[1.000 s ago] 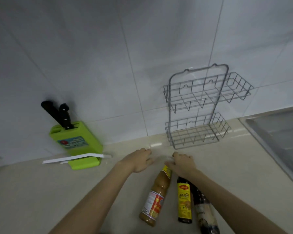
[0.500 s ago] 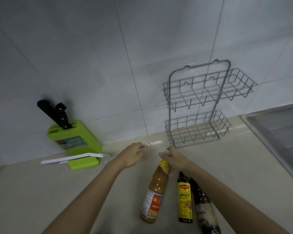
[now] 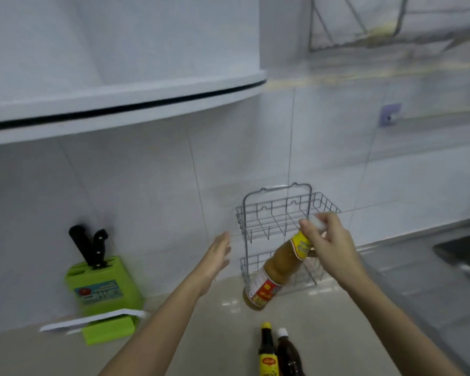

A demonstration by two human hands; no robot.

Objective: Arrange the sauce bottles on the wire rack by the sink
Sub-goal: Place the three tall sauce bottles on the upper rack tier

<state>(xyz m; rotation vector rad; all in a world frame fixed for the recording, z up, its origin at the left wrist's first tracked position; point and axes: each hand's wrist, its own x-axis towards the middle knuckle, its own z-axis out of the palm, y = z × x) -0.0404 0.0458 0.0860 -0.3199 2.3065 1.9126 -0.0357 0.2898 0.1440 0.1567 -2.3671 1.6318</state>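
Note:
A two-tier grey wire rack (image 3: 266, 213) stands against the tiled wall, both tiers bare. My right hand (image 3: 327, 244) grips the white cap and neck of a tan sauce bottle (image 3: 273, 272) with a red and yellow label; the bottle hangs tilted in the air in front of the rack's lower tier. To the left of the rack my left hand (image 3: 217, 253) hovers with its fingers apart, holding nothing. Two dark bottles lie on the counter near me: one with a yellow cap (image 3: 266, 351), one with a white cap (image 3: 288, 354).
A green knife block (image 3: 101, 289) with two black-handled knives stands at the left, with a white strip (image 3: 92, 320) across its front. A steel sink (image 3: 461, 256) lies at the right. A white cabinet (image 3: 120, 104) overhangs the counter (image 3: 215, 346).
My right hand has lifted the tan bottle off the counter by its neck up in front of the rack. The view tilted upward; my left hand rose and opened.

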